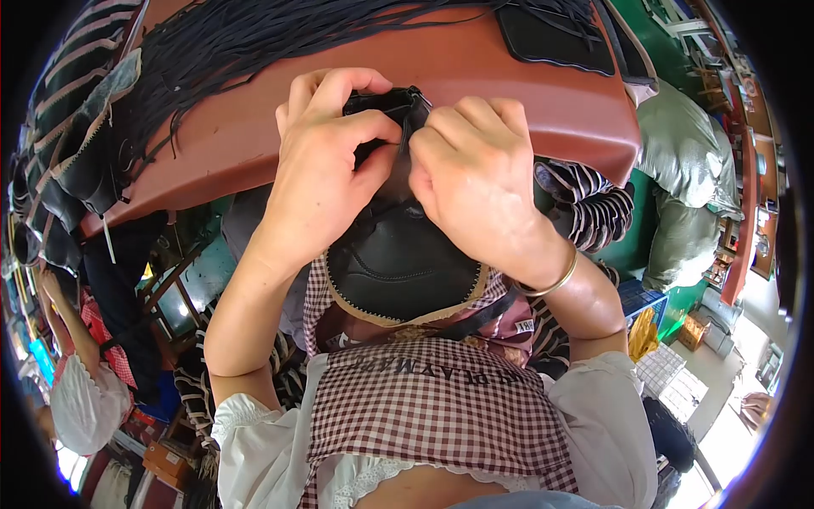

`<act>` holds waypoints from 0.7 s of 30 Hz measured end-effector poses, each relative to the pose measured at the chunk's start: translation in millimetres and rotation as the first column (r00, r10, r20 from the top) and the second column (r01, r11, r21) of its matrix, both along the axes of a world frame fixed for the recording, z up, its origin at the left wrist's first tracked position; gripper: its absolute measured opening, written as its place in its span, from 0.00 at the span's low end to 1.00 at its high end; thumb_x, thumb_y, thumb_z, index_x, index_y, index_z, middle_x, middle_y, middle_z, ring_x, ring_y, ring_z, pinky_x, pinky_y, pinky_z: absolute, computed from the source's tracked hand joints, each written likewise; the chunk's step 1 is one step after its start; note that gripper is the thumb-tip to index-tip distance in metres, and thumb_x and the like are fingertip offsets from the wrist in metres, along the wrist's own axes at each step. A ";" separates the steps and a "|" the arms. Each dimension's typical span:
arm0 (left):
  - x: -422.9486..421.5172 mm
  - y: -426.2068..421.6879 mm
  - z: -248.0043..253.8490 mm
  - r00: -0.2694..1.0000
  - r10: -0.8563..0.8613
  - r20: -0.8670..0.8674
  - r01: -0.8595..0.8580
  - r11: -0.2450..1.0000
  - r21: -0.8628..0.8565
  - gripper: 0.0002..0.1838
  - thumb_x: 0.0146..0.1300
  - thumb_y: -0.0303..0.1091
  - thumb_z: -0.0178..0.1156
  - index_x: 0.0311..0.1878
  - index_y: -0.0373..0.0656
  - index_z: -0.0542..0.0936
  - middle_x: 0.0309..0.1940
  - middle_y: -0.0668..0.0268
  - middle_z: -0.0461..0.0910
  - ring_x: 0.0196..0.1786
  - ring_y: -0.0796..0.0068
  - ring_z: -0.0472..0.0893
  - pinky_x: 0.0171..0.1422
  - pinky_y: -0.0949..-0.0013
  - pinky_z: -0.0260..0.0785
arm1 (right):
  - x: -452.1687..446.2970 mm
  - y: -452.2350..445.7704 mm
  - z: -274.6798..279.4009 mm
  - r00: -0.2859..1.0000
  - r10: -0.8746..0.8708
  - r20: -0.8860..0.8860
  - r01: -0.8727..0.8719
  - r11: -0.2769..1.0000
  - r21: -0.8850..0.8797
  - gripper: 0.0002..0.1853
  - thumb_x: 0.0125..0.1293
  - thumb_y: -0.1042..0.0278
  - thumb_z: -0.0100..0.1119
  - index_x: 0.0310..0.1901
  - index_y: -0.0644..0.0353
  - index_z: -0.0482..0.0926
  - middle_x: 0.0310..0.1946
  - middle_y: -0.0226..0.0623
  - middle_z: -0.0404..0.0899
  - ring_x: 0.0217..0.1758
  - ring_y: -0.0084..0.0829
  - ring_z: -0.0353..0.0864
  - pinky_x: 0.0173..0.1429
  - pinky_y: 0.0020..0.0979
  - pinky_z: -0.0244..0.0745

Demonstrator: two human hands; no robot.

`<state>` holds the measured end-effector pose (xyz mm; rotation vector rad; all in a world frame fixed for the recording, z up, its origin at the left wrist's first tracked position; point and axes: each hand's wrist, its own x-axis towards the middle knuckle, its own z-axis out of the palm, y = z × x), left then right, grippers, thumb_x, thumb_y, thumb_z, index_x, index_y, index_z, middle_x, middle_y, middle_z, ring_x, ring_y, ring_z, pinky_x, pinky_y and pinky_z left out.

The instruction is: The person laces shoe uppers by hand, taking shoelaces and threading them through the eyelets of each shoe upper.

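A black leather shoe upper [407, 254] with a tan stitched edge rests on my lap, its toe part toward me and its opening away from me. My left hand [331, 140] is closed on the left rim of the opening, thumb and index finger pinched together. Across from it, my right hand [475, 161] is curled with its knuckles up against the right side of the opening. Its fingertips are hidden behind the hand, and it appears to grip the leather there. Whether a lace is also in the fingers cannot be seen.
Black laces [254, 42] lie in a heap along the far side of the brown table [577, 110], beside a black phone-like slab [555, 38]. More shoe uppers [89, 161] are stacked at the left. Pale sacks [687, 153] stand at the right. Another person [89, 399] sits at far left.
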<state>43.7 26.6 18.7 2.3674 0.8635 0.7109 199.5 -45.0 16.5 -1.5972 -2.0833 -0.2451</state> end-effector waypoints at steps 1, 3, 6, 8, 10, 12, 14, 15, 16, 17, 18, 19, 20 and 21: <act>-2.2 0.0 -0.1 1.000 -0.002 -0.005 0.002 1.000 0.004 0.08 0.48 0.24 0.67 0.33 0.45 0.83 0.52 0.67 0.74 0.57 0.59 0.69 0.61 0.57 0.58 | 3.5 1.9 2.6 1.000 -0.002 -0.005 0.002 1.000 0.004 0.04 0.41 0.69 0.60 0.19 0.55 0.75 0.23 0.29 0.72 0.33 0.32 0.72 0.40 0.35 0.64; -10.0 0.8 -1.3 0.998 0.039 0.039 -0.041 0.998 0.044 0.11 0.49 0.25 0.67 0.37 0.46 0.83 0.53 0.67 0.74 0.58 0.60 0.68 0.63 0.56 0.57 | 27.8 11.5 4.3 0.999 0.004 0.039 -0.005 0.999 0.044 0.03 0.40 0.69 0.60 0.18 0.53 0.75 0.21 0.29 0.72 0.32 0.33 0.74 0.39 0.36 0.64; -38.6 -3.4 -0.9 0.941 0.296 0.166 -0.260 0.943 -0.207 0.12 0.52 0.26 0.68 0.42 0.46 0.83 0.54 0.63 0.74 0.61 0.60 0.67 0.65 0.57 0.59 | 121.9 22.9 -5.2 0.971 -0.227 0.074 0.214 0.965 0.150 0.01 0.43 0.72 0.57 0.19 0.57 0.76 0.18 0.34 0.75 0.24 0.38 0.77 0.29 0.40 0.71; -50.9 -10.0 -12.4 0.926 0.349 0.144 -0.322 0.928 -0.186 0.10 0.53 0.26 0.68 0.40 0.45 0.82 0.55 0.61 0.73 0.62 0.58 0.67 0.65 0.57 0.60 | 161.5 11.5 -11.7 0.900 -0.423 0.102 0.418 0.906 0.070 0.03 0.49 0.71 0.57 0.20 0.57 0.78 0.21 0.34 0.79 0.25 0.38 0.78 0.32 0.39 0.73; -51.6 -19.0 -26.3 0.947 0.306 0.096 -0.291 0.946 -0.142 0.08 0.53 0.27 0.68 0.37 0.44 0.81 0.56 0.61 0.73 0.62 0.57 0.66 0.66 0.57 0.60 | 144.3 13.4 -13.6 0.957 -0.270 0.109 0.264 0.962 0.065 0.03 0.49 0.70 0.57 0.22 0.56 0.78 0.22 0.33 0.78 0.28 0.37 0.78 0.36 0.40 0.72; -51.9 -21.3 -30.4 0.947 0.309 0.092 -0.291 0.942 -0.167 0.07 0.52 0.27 0.68 0.33 0.43 0.79 0.58 0.61 0.72 0.63 0.55 0.65 0.66 0.56 0.58 | 100.6 16.1 -9.6 0.971 -0.212 0.112 0.225 0.967 -0.121 0.04 0.50 0.67 0.59 0.25 0.56 0.77 0.28 0.31 0.78 0.35 0.36 0.79 0.43 0.41 0.69; -63.4 -19.8 -30.6 0.912 0.411 -0.001 -0.411 0.911 -0.032 0.07 0.52 0.27 0.68 0.32 0.43 0.79 0.58 0.62 0.72 0.64 0.55 0.64 0.67 0.54 0.56 | 65.6 20.9 6.3 0.981 -0.188 -0.046 0.183 0.979 -0.093 0.08 0.52 0.67 0.62 0.35 0.56 0.80 0.38 0.34 0.79 0.39 0.37 0.81 0.46 0.40 0.72; -70.2 -19.3 -36.0 0.909 0.416 -0.013 -0.416 0.909 -0.027 0.06 0.52 0.28 0.68 0.31 0.43 0.79 0.58 0.61 0.72 0.63 0.55 0.64 0.66 0.54 0.55 | 51.8 23.7 13.2 0.977 -0.106 -0.186 0.090 0.992 -0.092 0.12 0.52 0.67 0.64 0.39 0.57 0.80 0.40 0.36 0.79 0.42 0.39 0.81 0.47 0.40 0.74; -69.7 -21.2 -30.4 0.913 0.402 -0.071 -0.402 0.916 0.018 0.04 0.55 0.26 0.66 0.30 0.41 0.78 0.57 0.60 0.73 0.59 0.59 0.69 0.63 0.63 0.62 | 34.9 25.2 22.3 0.906 -0.035 -0.422 -0.052 0.980 -0.192 0.14 0.52 0.67 0.64 0.42 0.58 0.79 0.42 0.39 0.79 0.44 0.41 0.81 0.47 0.42 0.76; -70.1 -23.4 -29.1 0.932 0.360 -0.039 -0.361 0.931 -0.045 0.04 0.55 0.26 0.65 0.32 0.41 0.78 0.56 0.59 0.74 0.59 0.60 0.70 0.62 0.64 0.63 | 25.8 29.6 17.9 0.914 0.066 -0.401 -0.170 0.958 -0.231 0.16 0.51 0.67 0.66 0.42 0.58 0.78 0.42 0.40 0.79 0.44 0.42 0.81 0.46 0.42 0.76; -69.4 -20.9 -29.9 0.949 0.314 0.014 -0.312 0.946 -0.085 0.05 0.55 0.26 0.65 0.34 0.41 0.78 0.55 0.59 0.74 0.58 0.61 0.71 0.61 0.65 0.64 | 21.5 37.7 10.2 0.915 0.175 -0.364 -0.277 0.928 -0.251 0.17 0.51 0.66 0.67 0.43 0.58 0.77 0.42 0.41 0.79 0.44 0.43 0.81 0.45 0.43 0.76; -69.5 -16.1 -29.8 0.940 0.325 0.101 -0.311 0.941 -0.136 0.05 0.56 0.27 0.65 0.36 0.41 0.79 0.52 0.60 0.75 0.56 0.61 0.72 0.61 0.63 0.63 | 17.8 41.8 0.5 0.931 0.199 -0.307 -0.286 0.920 -0.270 0.17 0.51 0.67 0.68 0.43 0.58 0.76 0.41 0.41 0.78 0.43 0.45 0.80 0.44 0.41 0.76; -69.6 -13.0 -31.1 0.924 0.326 0.202 -0.292 0.939 -0.180 0.06 0.57 0.27 0.65 0.38 0.41 0.79 0.48 0.61 0.76 0.54 0.60 0.74 0.61 0.61 0.63 | 14.9 41.2 0.2 0.947 0.220 -0.233 -0.282 0.916 -0.284 0.17 0.51 0.68 0.68 0.43 0.58 0.76 0.40 0.42 0.77 0.42 0.46 0.80 0.44 0.40 0.76; -73.1 -11.3 -34.8 0.867 0.398 0.298 -0.272 0.881 -0.387 0.06 0.62 0.30 0.62 0.40 0.40 0.79 0.48 0.63 0.77 0.53 0.65 0.75 0.61 0.63 0.64 | 11.8 36.9 16.0 0.916 0.275 -0.292 -0.357 0.892 -0.276 0.16 0.50 0.66 0.69 0.40 0.58 0.75 0.38 0.40 0.76 0.41 0.46 0.80 0.42 0.41 0.76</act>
